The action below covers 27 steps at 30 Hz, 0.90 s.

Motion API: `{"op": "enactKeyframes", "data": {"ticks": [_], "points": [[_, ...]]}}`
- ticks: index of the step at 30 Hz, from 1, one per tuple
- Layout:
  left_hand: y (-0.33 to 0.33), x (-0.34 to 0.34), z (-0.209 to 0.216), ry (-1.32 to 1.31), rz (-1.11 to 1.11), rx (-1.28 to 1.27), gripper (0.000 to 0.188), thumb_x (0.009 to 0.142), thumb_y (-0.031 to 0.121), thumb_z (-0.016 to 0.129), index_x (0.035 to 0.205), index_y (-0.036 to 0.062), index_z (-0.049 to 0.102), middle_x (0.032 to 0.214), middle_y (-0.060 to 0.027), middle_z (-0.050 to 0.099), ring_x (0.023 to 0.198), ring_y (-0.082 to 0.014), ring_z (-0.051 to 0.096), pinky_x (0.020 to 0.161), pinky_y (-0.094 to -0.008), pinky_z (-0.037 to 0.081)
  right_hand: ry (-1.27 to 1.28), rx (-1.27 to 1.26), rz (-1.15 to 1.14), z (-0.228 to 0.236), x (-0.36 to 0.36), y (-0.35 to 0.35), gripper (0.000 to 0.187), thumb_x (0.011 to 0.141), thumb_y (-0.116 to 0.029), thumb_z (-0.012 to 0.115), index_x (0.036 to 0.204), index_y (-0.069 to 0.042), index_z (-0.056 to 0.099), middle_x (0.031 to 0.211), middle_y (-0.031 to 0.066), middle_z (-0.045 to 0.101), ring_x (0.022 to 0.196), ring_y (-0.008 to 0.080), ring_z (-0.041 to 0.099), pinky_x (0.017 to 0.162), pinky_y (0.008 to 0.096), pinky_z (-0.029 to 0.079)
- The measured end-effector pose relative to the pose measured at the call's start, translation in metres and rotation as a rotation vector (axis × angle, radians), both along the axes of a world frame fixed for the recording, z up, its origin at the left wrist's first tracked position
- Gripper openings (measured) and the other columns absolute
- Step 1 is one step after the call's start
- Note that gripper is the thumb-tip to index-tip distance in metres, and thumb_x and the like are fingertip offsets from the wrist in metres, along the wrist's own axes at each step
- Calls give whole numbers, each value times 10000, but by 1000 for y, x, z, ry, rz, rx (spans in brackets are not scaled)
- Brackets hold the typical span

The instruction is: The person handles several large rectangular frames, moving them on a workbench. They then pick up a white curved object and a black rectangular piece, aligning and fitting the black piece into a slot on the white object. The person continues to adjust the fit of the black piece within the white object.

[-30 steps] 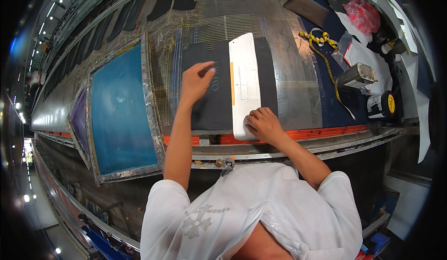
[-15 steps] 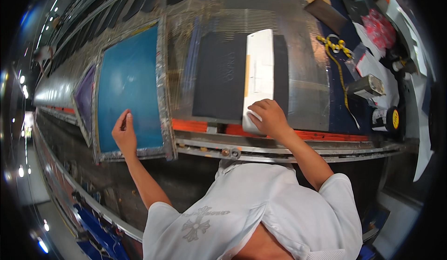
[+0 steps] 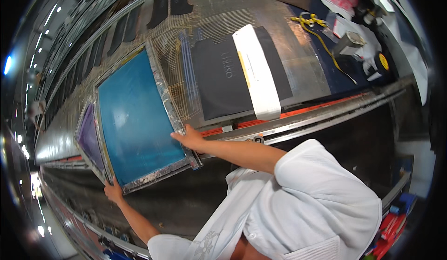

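A screen-printing frame with a teal mesh lies on the left part of the long table, its near edge jutting past the rail. My left hand grips its near left corner. At the right side near the closest corner, my right hand clasps the frame's edge. Fingers of both hands are partly hidden by the frame. To the right, a dark fabric panel with faint printed lettering lies flat. A long white board with a yellowish strip along one edge rests across it, untouched.
Left of the teal screen leans a smaller purple screen. A metal rail borders the table's near side. At the right lie a yellow measuring tape, a metal tin and a black-and-white container. Dark fabric pieces line the far side.
My right hand has let go of the white board and moved left onto the screen frame. My left hand has dropped from above the mesh to the near left corner. The view has tilted.
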<state>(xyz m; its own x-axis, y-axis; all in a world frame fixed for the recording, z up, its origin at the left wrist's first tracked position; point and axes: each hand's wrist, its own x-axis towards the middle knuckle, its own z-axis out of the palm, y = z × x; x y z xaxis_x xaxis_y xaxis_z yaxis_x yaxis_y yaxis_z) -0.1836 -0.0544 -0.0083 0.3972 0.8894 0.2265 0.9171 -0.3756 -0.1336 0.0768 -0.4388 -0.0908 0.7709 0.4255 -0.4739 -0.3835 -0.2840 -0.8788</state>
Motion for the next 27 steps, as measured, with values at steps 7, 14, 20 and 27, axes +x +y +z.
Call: {"op": "enactKeyframes", "data": {"ticks": [7, 14, 20, 27], "points": [[37, -20, -22, -192, -97, -246, 905, 815, 657, 705, 1394, -23, 562, 1421, -261, 550, 1297, -415, 538, 1085, -481, 425, -19, 89, -134, 12, 4, 6, 692, 715, -259, 807, 1263, 70, 542, 1129, 249, 662, 1066, 354, 660, 898, 416, 523], [-12, 14, 41, -532, -323, -790, 517, 990, 419, 635, 1110, -82, 674, 1027, -83, 681, 946, -163, 594, 855, -324, 488, -111, 88, -117, 69, 38, -103, 637, 696, -223, 801, 1205, 90, 582, 1094, 249, 669, 1006, 287, 664, 860, 389, 525], [-149, 156, 32, -865, -428, -991, 470, 921, 332, 745, 1200, -32, 643, 1085, -76, 687, 959, -164, 624, 872, -326, 493, -297, -31, -228, 103, 105, -232, 807, 748, -243, 805, 1392, 91, 450, 1132, 218, 667, 1002, 248, 661, 897, 333, 534], [-294, 290, -19, -962, -485, -1044, 431, 842, 241, 830, 1133, -34, 668, 1032, -80, 693, 881, -128, 618, 775, -296, 493, -757, -294, -387, 78, 164, -375, 760, 809, -202, 774, 1439, 76, 453, 1276, 255, 642, 1170, 283, 641, 1004, 355, 486]]}}
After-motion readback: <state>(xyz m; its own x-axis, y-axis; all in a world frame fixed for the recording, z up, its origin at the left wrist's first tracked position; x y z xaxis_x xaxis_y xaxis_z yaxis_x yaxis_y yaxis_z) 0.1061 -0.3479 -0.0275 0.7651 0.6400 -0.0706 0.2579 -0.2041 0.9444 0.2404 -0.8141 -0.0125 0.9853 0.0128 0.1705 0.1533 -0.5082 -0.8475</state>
